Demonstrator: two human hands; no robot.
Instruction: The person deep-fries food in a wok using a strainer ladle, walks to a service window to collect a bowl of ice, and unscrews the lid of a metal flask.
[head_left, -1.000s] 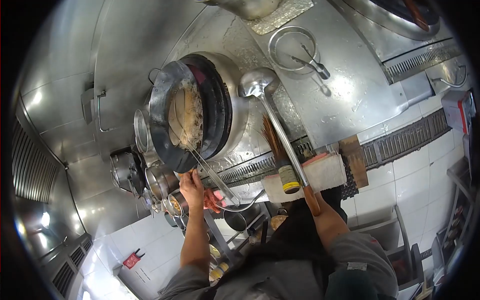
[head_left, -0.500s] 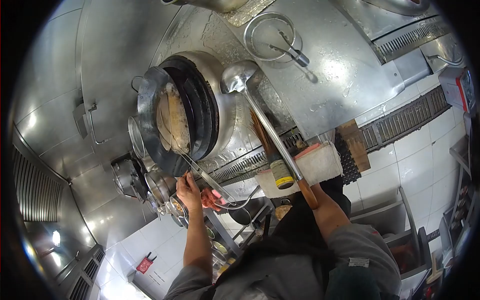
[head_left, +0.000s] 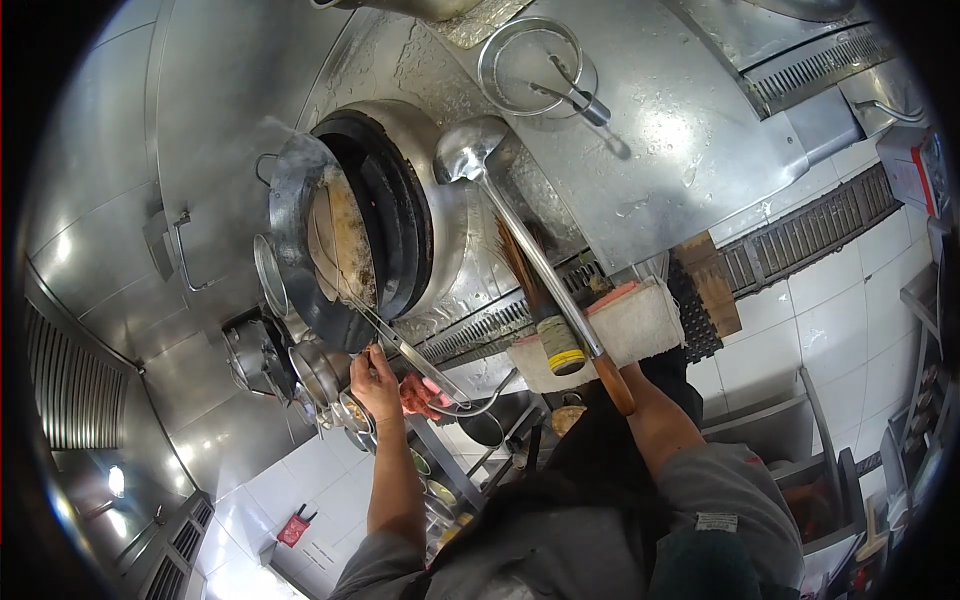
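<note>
Grips the wok (head_left: 291,235) by its lower edge with the left hand (head_left: 374,385), left of centre in the frame, closing thumb and fingers together on the rim or on a handle there (too small at the contact to tell which). With the right hand (head_left: 635,384), right of and below centre, meets the wooden end of the ladle (head_left: 535,245); cannot tell whether clamped on the wood or merely lying against it, being mostly hidden.

Judging by the pose, seems to be at the step of holding the wok at a tilt, partly off the burner (head_left: 415,220). For any shift from this pose, would likely call for a firm left grip and some care with the strainer (head_left: 425,368), reaching into the wok and sticking out toward the lower middle (untouched by either hand).

In the wok's case, stretches steeply from the loop handle (head_left: 264,168) at upper left down to the left hand, leaning rightward at the bottom. Shows the inside to the camera, holding something tan and brown (head_left: 352,240) (food, oil or residue, hard to tell).

In the ladle's case, slants from the scoop, near upper centre beside the burner, to lower right of centre, nearly alongside a brush (head_left: 562,345) and across a cloth (head_left: 640,325).
</note>
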